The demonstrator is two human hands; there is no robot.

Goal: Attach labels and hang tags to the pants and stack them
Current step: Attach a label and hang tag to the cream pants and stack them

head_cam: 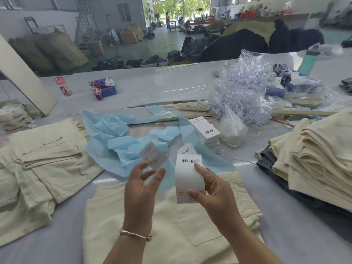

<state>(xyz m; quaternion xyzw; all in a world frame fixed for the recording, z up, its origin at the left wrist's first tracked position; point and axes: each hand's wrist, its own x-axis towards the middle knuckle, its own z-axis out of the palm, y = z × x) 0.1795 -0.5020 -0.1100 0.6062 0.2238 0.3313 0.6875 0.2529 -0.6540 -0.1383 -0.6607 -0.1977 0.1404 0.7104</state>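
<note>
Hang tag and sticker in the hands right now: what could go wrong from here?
1. The left hand pinches the small sticker only by its lower edge; it could curl and stick to the fingers or go on crooked.
2. The right hand bends the hang tag; a crease may stay.
3. Blue backing scraps lie near the pants; a loose sticker could get lost among them.

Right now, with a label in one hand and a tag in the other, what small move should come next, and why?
Probably press the small label, pinched in the left hand, onto the white hang tag that the right hand holds. They sit close together but apart, above the cream pants.
</note>
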